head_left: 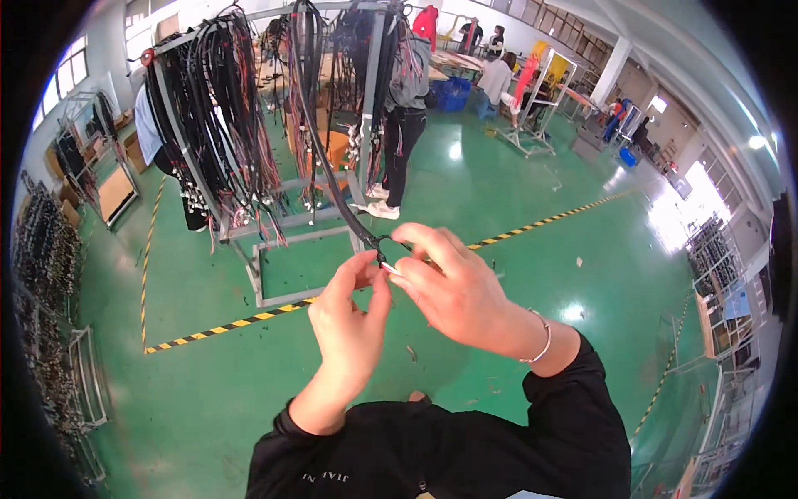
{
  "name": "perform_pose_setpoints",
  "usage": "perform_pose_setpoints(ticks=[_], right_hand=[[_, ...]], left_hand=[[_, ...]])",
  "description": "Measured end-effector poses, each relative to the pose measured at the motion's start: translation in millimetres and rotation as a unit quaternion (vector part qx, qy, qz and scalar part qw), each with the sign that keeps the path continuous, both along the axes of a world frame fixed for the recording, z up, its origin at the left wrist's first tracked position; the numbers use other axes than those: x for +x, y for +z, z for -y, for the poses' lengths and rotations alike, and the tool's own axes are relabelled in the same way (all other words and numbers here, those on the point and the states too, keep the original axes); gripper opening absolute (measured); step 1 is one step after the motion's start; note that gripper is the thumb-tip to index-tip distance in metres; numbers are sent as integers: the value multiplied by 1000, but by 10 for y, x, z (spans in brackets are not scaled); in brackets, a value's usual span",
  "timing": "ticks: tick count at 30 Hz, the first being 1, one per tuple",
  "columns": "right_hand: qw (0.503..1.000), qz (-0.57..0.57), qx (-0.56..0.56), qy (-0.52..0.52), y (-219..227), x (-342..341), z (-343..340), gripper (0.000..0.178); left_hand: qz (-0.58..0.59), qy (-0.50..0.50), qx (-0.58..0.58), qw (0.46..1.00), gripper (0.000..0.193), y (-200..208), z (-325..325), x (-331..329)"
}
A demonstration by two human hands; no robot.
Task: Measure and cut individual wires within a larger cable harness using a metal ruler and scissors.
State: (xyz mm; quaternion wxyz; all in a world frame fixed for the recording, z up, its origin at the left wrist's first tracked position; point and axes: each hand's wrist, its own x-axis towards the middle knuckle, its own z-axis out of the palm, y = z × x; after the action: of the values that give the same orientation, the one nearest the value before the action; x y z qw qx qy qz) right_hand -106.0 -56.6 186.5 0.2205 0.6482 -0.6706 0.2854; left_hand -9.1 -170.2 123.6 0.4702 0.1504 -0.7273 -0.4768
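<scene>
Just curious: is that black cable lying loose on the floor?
No, the black cable hangs from the metal rack and both hands, left and right, pinch its end.

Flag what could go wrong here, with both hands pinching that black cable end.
1. The left hand and right hand grip only the tip of the black cable in mid-air; it might slip free and swing back to the rack.
2. The cable runs up into dense hanging bundles; pulling could snag or drag neighbours.
3. A person stands beside the rack, possibly within the cable's swing.
</scene>
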Motion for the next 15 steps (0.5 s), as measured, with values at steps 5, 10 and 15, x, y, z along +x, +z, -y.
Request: perform_pose_setpoints(ticks=[5, 10, 15], right_hand=[[972, 111, 35, 204, 40, -248, 200, 13], [935, 194, 52, 293, 38, -429, 324, 27], [892, 275, 27, 357, -18, -455, 530, 31]], left_hand=[[-90, -22, 31, 995, 22, 80, 65, 55], [-17, -155, 52, 986, 23, 292, 237, 320], [-25, -248, 85, 965, 24, 512, 380, 390]])
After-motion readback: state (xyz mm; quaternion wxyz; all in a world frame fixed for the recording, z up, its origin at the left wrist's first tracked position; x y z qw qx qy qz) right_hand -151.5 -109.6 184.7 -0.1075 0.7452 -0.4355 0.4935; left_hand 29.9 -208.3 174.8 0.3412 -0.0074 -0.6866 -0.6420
